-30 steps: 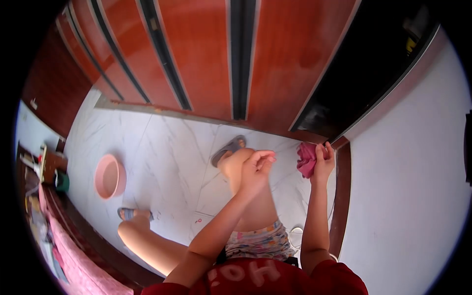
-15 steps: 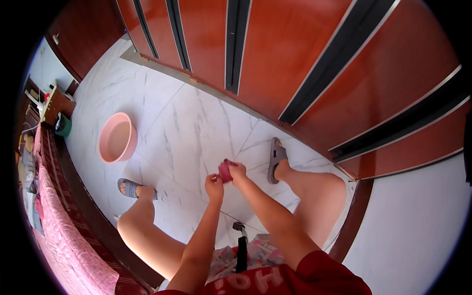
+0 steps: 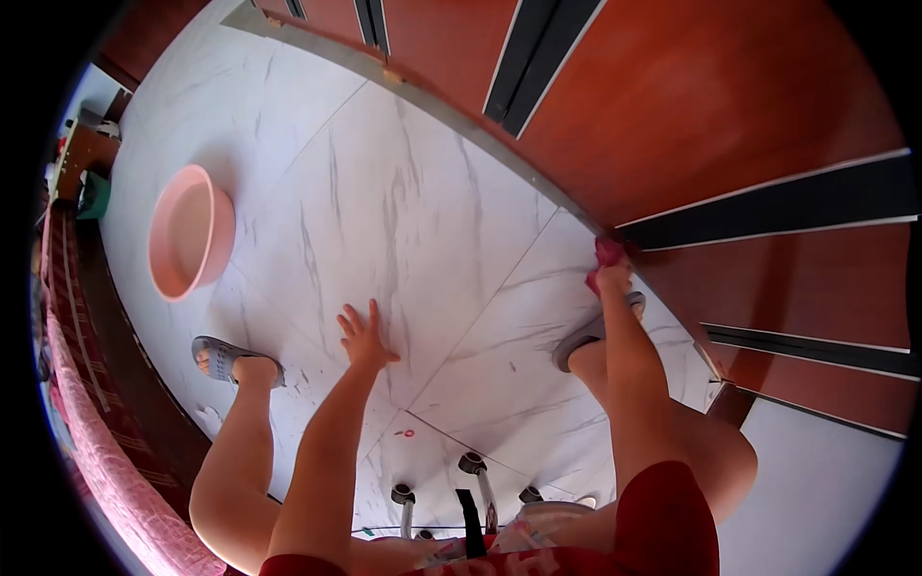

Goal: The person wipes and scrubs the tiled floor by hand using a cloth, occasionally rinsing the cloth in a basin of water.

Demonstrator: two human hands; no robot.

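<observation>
Firstly, the right hand (image 3: 616, 277), stretched forward, was clenched around one crumpled maroon cloth (image 3: 609, 252) at the lower edge of the red-brown cabinet (image 3: 711, 106). The left hand (image 3: 364, 343) was splayed wide, palm down, over the marbled floor (image 3: 461, 259). Two grey slippers (image 3: 224, 361), both worn, were set well apart; one pink basin (image 3: 220, 235) stood beyond the left slipper; one green bin (image 3: 93, 196) stood farther off.

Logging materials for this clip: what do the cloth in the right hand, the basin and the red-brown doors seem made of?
Cloth: soft matte fabric, judging by its bunched shape; fibre unclear.
Basin: probably smooth plastic, given its even pink colour and rounded rim.
Doors: glossy wood or wood-look laminate, from their soft reflections; which is unclear.
</observation>
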